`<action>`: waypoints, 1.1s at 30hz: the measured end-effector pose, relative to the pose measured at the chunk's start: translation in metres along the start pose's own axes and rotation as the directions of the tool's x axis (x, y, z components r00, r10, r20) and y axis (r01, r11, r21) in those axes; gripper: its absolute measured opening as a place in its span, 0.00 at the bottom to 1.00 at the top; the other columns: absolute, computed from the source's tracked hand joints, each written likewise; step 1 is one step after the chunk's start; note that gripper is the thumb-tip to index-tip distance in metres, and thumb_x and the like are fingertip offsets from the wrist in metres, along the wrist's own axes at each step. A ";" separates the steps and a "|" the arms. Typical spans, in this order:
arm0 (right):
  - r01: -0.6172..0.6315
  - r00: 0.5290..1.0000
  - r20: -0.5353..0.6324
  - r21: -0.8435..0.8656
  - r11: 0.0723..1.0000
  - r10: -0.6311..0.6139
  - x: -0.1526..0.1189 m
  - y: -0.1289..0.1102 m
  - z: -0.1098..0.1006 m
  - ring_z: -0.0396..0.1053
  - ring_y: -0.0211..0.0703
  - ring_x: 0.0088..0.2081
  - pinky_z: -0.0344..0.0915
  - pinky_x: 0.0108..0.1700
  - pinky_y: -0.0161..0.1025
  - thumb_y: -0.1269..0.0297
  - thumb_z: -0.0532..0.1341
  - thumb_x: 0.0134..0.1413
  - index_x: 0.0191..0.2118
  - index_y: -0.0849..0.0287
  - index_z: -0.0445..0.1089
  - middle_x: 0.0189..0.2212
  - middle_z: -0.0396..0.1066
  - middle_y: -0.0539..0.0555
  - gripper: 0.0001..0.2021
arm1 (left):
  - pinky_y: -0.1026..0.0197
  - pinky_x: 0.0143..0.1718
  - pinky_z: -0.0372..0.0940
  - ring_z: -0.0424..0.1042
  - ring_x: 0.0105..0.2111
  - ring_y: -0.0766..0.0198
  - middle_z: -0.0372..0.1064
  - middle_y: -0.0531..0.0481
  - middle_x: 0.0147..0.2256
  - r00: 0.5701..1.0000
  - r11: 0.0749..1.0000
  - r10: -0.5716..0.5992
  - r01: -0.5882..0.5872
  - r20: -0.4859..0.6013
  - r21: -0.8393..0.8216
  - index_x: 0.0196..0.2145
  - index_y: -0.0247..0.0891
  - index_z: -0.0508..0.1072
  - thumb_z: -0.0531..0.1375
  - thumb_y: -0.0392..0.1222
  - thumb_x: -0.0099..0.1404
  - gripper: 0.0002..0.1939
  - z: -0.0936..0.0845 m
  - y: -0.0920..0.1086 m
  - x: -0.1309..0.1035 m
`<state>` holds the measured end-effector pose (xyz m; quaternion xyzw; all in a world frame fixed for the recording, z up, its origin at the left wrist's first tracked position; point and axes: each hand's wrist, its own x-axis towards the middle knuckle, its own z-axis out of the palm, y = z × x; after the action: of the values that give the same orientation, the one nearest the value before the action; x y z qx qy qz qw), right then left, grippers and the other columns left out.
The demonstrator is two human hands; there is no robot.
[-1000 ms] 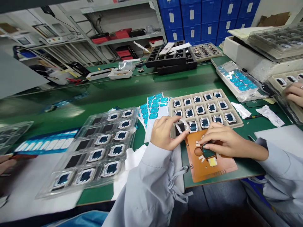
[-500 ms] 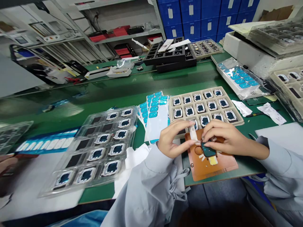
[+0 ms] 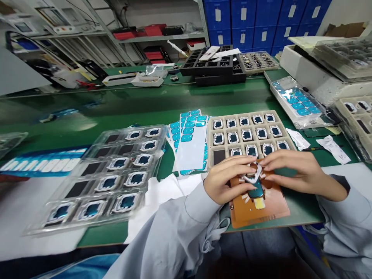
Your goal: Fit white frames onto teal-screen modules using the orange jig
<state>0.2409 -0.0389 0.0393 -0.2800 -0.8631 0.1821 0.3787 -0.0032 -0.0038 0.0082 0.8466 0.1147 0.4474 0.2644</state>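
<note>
A small white-rimmed frame (image 3: pixel 253 175) is tilted over an orange-brown plate (image 3: pixel 274 211) at the table's front edge. My left hand (image 3: pixel 228 180) pinches the frame from its left side, fingers above and thumb below. My right hand (image 3: pixel 296 172) closes on its right edge with thumb and fingertips. Just below the frame, a dark teal rounded plate (image 3: pixel 256 191) rests on the orange-brown plate. Nearer to me is a yellow-and-white square (image 3: pixel 259 203). My fingers partly hide the frame.
A beige tray (image 3: pixel 214 144) of white-rimmed parts stands behind my hands. To the left lies a clear plastic tray (image 3: pixel 83 190) with similar parts. Teal sticker sheets (image 3: pixel 192 149) lie between them, near crumpled white paper (image 3: pixel 162 190). A bagged teal sheet stack (image 3: pixel 302 102) sits back right.
The white piece, held edge-on in my left hand before, is now turned over the teal plate. My right fingers have moved from the teal plate to the frame. The view shifted slightly.
</note>
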 end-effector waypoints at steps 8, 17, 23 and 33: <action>0.018 0.995 0.104 -0.048 0.999 -0.013 0.001 0.006 0.005 0.71 0.47 0.44 0.68 0.45 0.46 0.63 0.64 0.63 0.50 0.55 0.72 0.43 0.75 0.58 0.11 | 0.55 0.50 0.74 0.77 0.50 0.57 0.75 0.37 0.49 0.999 0.999 -0.047 0.047 0.010 0.001 0.45 0.37 0.73 0.68 0.43 0.61 0.15 0.006 0.000 -0.001; -0.063 0.994 0.089 -0.073 0.995 0.069 -0.001 0.009 0.010 0.70 0.49 0.46 0.66 0.46 0.48 0.62 0.65 0.62 0.41 0.56 0.73 0.51 0.73 0.59 0.05 | 0.54 0.39 0.71 0.74 0.36 0.59 0.78 0.48 0.31 0.985 0.950 -0.054 0.102 -0.164 0.296 0.29 0.38 0.72 0.72 0.50 0.55 0.16 0.003 -0.002 -0.001; 0.017 1.000 0.011 -0.035 0.999 -0.017 -0.002 0.010 0.010 0.72 0.44 0.44 0.70 0.43 0.41 0.64 0.65 0.62 0.39 0.55 0.74 0.43 0.72 0.58 0.03 | 0.49 0.46 0.69 0.73 0.42 0.55 0.79 0.45 0.37 0.994 0.975 -0.082 0.094 -0.067 0.201 0.36 0.40 0.78 0.69 0.54 0.57 0.16 -0.002 0.001 0.000; 0.100 0.995 0.028 -0.089 0.991 -0.098 -0.006 0.010 -0.006 0.74 0.45 0.47 0.70 0.50 0.45 0.79 0.55 0.60 0.42 0.56 0.73 0.49 0.75 0.58 0.13 | 0.44 0.58 0.60 0.61 0.55 0.51 0.72 0.45 0.53 0.981 0.978 -0.074 0.036 0.182 0.206 0.47 0.49 0.79 0.63 0.55 0.65 0.16 -0.001 0.005 -0.004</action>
<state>0.2519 -0.0346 0.0344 -0.2516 -0.8878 0.1271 0.3638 -0.0066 -0.0096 0.0082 0.9040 0.1575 0.3438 0.1992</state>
